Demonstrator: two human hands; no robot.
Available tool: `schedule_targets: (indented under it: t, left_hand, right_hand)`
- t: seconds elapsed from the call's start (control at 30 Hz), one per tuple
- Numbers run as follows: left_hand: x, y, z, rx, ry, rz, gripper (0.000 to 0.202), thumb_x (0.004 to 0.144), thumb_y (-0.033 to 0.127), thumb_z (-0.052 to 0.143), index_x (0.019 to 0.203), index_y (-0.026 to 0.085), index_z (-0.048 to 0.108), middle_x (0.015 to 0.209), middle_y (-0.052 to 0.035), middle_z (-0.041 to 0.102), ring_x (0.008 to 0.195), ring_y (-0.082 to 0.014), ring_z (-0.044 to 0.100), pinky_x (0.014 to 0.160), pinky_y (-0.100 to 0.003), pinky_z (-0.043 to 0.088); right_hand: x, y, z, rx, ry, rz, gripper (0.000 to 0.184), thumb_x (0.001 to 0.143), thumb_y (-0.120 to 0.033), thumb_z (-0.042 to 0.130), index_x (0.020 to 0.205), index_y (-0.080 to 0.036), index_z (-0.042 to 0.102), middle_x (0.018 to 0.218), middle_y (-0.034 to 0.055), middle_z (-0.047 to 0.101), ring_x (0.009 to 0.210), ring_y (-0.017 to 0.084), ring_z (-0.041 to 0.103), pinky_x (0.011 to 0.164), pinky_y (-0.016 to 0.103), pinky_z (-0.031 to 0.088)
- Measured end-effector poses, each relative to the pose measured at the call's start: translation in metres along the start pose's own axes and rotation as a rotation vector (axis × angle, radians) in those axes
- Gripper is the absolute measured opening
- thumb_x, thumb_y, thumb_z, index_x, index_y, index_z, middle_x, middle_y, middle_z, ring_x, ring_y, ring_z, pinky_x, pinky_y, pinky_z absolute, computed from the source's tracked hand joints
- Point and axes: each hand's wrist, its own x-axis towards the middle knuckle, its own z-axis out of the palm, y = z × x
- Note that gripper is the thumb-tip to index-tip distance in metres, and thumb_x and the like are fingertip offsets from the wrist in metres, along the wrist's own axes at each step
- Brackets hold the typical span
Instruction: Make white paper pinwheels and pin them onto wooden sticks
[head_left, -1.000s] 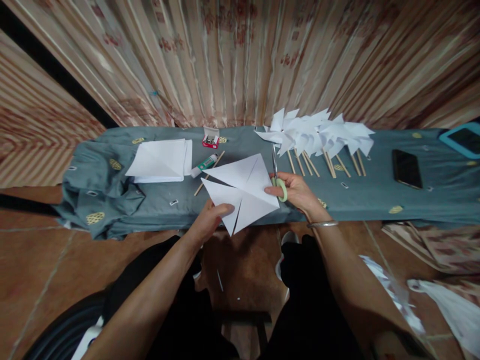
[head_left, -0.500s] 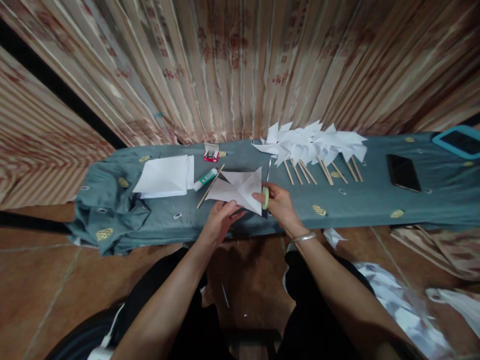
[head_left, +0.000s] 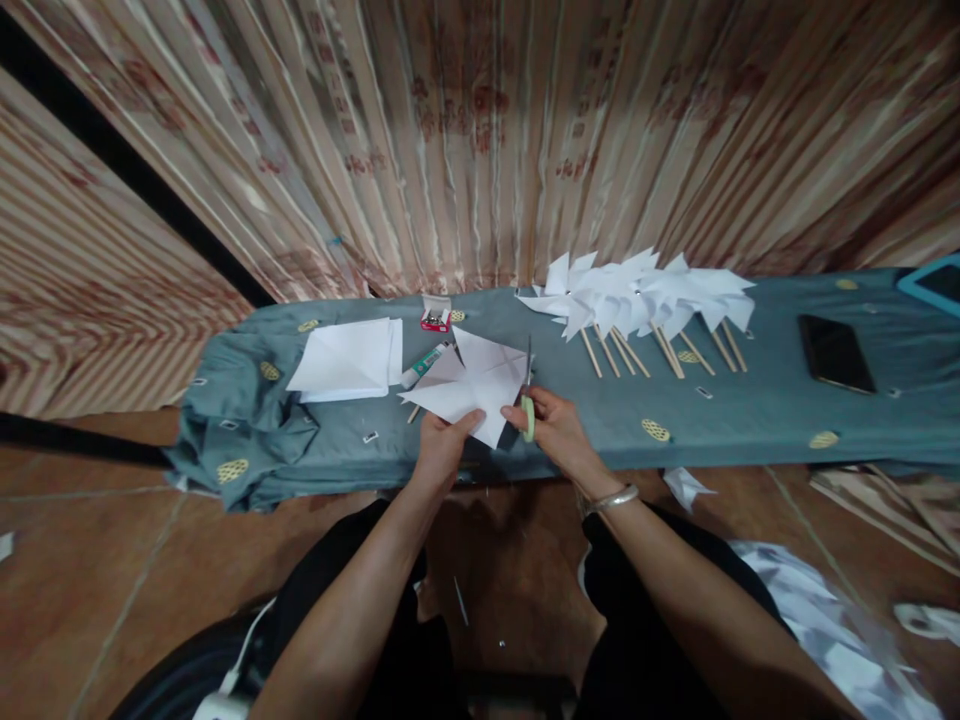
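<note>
My left hand [head_left: 442,450] pinches the near edge of a white paper square [head_left: 472,385] that has slits cut in from its corners. The sheet lies over the front of a bench covered in grey-green cloth [head_left: 750,420]. My right hand [head_left: 555,432] is closed round the pale green handle of a pair of scissors [head_left: 529,395], whose blades point away from me along the paper's right edge. A metal bangle sits on my right wrist.
A stack of white sheets [head_left: 349,358], a glue stick [head_left: 424,365], a small red box of pins [head_left: 435,318] and a wooden stick lie at the left. Several paper pinwheels on sticks [head_left: 637,300] lie to the right, then a dark phone [head_left: 836,352]. Paper scraps litter the floor at right.
The paper has come down from in front of me onto the bench and has been turned. Both hands moved forward with it; the scissors stay in my right hand.
</note>
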Motion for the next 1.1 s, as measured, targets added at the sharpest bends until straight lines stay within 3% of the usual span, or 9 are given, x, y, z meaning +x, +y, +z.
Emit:
schedule_targets:
  t: [0.2, 0.33, 0.5, 0.87, 1.1]
  left_hand:
    - [0.013, 0.008, -0.007, 0.048, 0.142, 0.114, 0.042, 0.040, 0.027, 0.087, 0.076, 0.015, 0.069, 0.077, -0.0030, 0.074, 0.073, -0.0184, 0.066, 0.076, -0.031, 0.051]
    - [0.020, 0.013, -0.011, 0.039, 0.154, 0.180, 0.048, 0.042, 0.029, 0.088, 0.084, 0.016, 0.070, 0.087, -0.0044, 0.075, 0.083, -0.0201, 0.068, 0.083, -0.032, 0.051]
    - [0.025, 0.015, -0.015, 0.020, 0.164, 0.205, 0.048, 0.047, 0.027, 0.086, 0.090, 0.014, 0.070, 0.090, -0.0069, 0.075, 0.085, -0.0215, 0.069, 0.086, -0.035, 0.051]
    - [0.022, 0.006, -0.011, 0.035, 0.139, 0.213, 0.041, 0.049, 0.025, 0.084, 0.087, 0.014, 0.070, 0.089, -0.0058, 0.074, 0.083, -0.0209, 0.068, 0.085, -0.033, 0.051]
    - [0.021, 0.002, -0.009, 0.060, 0.113, 0.253, 0.046, 0.050, 0.025, 0.083, 0.094, 0.014, 0.071, 0.085, -0.0036, 0.074, 0.078, -0.0179, 0.066, 0.082, -0.030, 0.050]
  right_hand:
    - [-0.020, -0.006, 0.000, -0.081, -0.203, 0.057, 0.045, 0.071, -0.058, 0.072, 0.093, -0.019, 0.066, 0.073, 0.0019, 0.070, 0.065, 0.014, 0.060, 0.060, 0.026, 0.045]
    - [-0.035, 0.000, 0.004, -0.132, -0.367, 0.086, 0.043, 0.075, -0.060, 0.069, 0.087, -0.019, 0.066, 0.075, 0.0022, 0.070, 0.065, 0.013, 0.059, 0.062, 0.025, 0.046]
    - [-0.046, 0.002, 0.011, -0.202, -0.505, 0.166, 0.047, 0.077, -0.065, 0.064, 0.079, -0.018, 0.066, 0.069, 0.0028, 0.068, 0.057, 0.011, 0.053, 0.053, 0.024, 0.040]
    - [-0.046, 0.003, 0.019, -0.134, -0.486, 0.200, 0.048, 0.072, -0.067, 0.067, 0.077, -0.019, 0.064, 0.067, 0.0026, 0.067, 0.057, 0.011, 0.055, 0.055, 0.024, 0.043]
    - [-0.044, 0.008, 0.023, -0.107, -0.465, 0.220, 0.052, 0.068, -0.068, 0.069, 0.080, -0.018, 0.064, 0.065, 0.0015, 0.068, 0.056, 0.010, 0.056, 0.052, 0.023, 0.043]
